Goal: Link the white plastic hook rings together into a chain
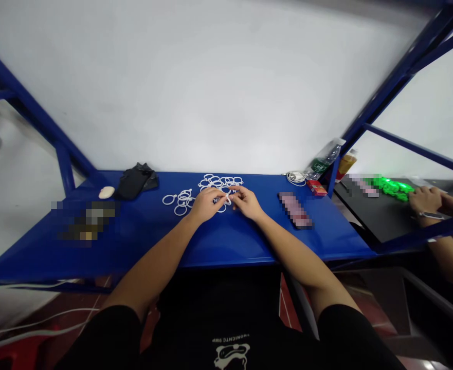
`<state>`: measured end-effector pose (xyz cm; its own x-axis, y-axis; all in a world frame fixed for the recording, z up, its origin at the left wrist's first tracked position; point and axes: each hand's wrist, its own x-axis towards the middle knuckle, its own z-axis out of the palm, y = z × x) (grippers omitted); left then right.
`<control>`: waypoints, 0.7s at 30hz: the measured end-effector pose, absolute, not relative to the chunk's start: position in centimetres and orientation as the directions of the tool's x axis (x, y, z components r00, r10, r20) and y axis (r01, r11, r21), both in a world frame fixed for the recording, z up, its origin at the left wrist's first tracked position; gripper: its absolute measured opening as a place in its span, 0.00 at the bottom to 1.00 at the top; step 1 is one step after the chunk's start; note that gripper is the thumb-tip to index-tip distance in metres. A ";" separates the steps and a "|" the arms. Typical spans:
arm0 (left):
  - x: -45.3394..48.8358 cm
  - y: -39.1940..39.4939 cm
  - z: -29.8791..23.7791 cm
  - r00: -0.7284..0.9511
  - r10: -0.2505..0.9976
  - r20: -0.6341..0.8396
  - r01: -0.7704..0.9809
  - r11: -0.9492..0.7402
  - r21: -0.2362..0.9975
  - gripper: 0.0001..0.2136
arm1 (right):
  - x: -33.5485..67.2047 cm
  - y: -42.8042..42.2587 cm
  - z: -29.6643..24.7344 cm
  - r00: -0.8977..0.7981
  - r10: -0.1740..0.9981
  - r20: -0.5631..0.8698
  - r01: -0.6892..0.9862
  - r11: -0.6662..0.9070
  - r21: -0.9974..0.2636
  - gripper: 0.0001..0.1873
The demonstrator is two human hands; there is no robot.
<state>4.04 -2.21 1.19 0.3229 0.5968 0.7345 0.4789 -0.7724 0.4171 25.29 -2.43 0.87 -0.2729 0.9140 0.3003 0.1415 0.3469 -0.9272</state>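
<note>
My left hand [206,204] and my right hand [247,202] meet over the middle of the blue table [141,236]. Their fingers are curled and pinch a small white plastic ring [228,200] between them. Several more white rings [220,182] lie in a loose heap just behind my hands. A smaller group of white rings [179,200] rests to the left of my left hand.
A black pouch [136,181] and a small pale oval object [106,192] lie at the back left. A coiled white cable [296,177], a bottle [325,157] and a red box [318,188] stand at the back right. Another person's hand [429,199] works beside green pieces [394,187].
</note>
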 end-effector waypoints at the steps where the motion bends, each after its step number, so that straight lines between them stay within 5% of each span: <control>1: 3.8 -2.1 1.3 0.317 0.597 0.737 0.500 -0.765 0.405 0.07 | 25.6 -2.2 0.8 -0.268 0.911 0.312 0.184 0.366 -0.912 0.24; 8: 0.2 -0.1 2.1 0.207 0.733 0.648 0.787 -0.518 0.334 0.04 | 27.5 -0.7 0.1 -0.292 0.873 0.390 0.693 0.475 -0.542 0.18; 21: -3.3 0.4 3.5 -0.092 0.965 0.246 0.959 0.019 0.283 0.07 | 24.8 -2.2 0.9 -0.538 0.807 0.244 0.713 0.590 -0.378 0.21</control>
<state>-3.25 0.37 3.52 -0.0919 0.9649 0.2461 0.9591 0.0193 0.2825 24.81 -2.23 0.90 -0.5384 0.8067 0.2436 0.7134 0.5902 -0.3779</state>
